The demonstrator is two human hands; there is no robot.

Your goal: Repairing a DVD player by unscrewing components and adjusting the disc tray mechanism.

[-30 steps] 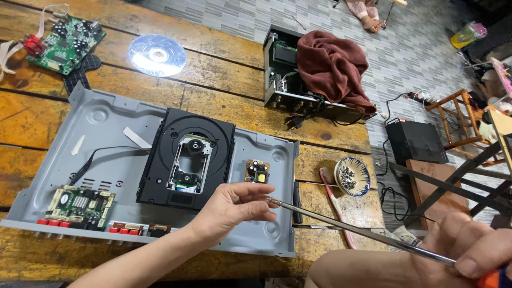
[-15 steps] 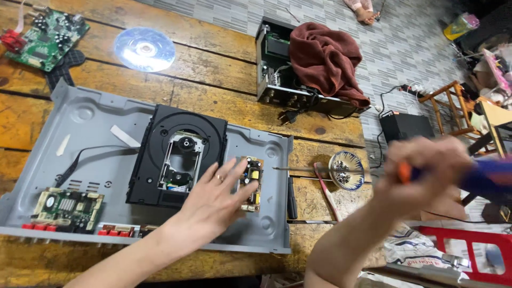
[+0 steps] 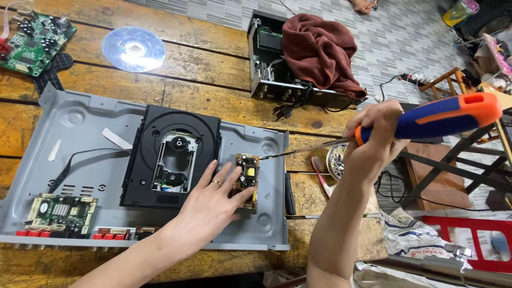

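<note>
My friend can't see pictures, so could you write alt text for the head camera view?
A left hand steadies a small circuit board in an opened grey disc player chassis, while the right hand aims a blue-and-orange screwdriver at it. A disc lies on the wooden table.

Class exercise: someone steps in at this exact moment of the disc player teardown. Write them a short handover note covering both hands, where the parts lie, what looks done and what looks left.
Left hand: flat, fingers spread, pressing on the small power board inside the grey chassis.
Right hand: gripping the orange and blue screwdriver, its tip at the board's upper right corner.
Parts: black disc drive in mid chassis; small green board at the chassis front left; another green board and a disc lie loose on the wooden table.
Done: cover off.
Left: the power board, drive and front board sit in the chassis.
</note>
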